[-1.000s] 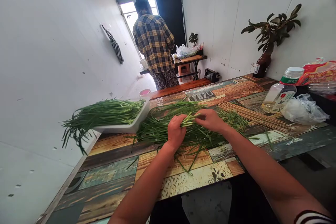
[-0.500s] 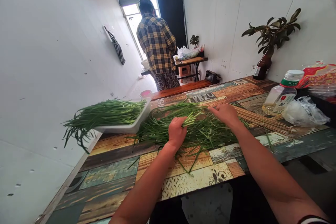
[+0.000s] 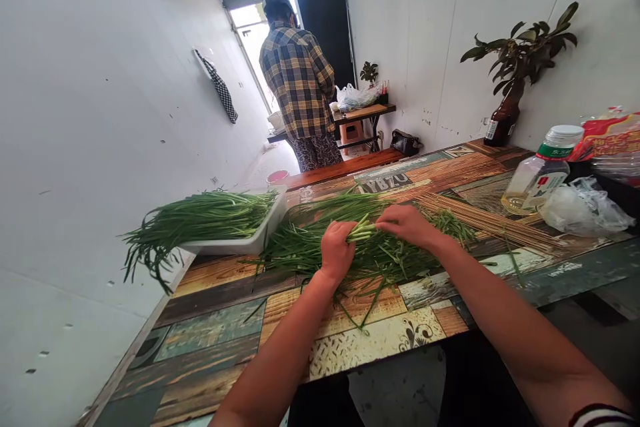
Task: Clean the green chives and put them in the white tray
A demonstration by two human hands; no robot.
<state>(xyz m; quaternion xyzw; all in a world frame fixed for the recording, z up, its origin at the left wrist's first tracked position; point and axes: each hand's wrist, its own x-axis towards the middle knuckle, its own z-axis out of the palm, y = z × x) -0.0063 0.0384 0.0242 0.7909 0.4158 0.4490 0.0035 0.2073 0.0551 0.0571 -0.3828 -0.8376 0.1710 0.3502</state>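
Observation:
My left hand (image 3: pixel 339 250) is closed around a small bunch of garlic chives (image 3: pixel 364 229), their pale stem ends poking out to the right. At those ends my right hand (image 3: pixel 407 223) pinches with fingers together; whether it grips a stem end or just touches is too small to tell. Under both hands a loose pile of chives (image 3: pixel 300 243) spreads over the wood-patterned table (image 3: pixel 215 333). Left of the pile a white tray (image 3: pixel 273 223) bears a thick heap of chives (image 3: pixel 215 213), its leaf tips hanging over the tray's left side.
Thin wooden sticks (image 3: pixel 495 223) lie right of the pile. Beyond them stand a plastic bottle (image 3: pixel 543 173), a crumpled clear bag (image 3: pixel 585 210), a red package (image 3: pixel 615 137) and a brown bottle with a leafy plant (image 3: pixel 503 117). A person in a plaid shirt (image 3: pixel 297 80) stands at the back, facing away.
My right hand has moved left, from beside the pile to the stem ends of the bunch. My left hand keeps its hold in nearly the same place.

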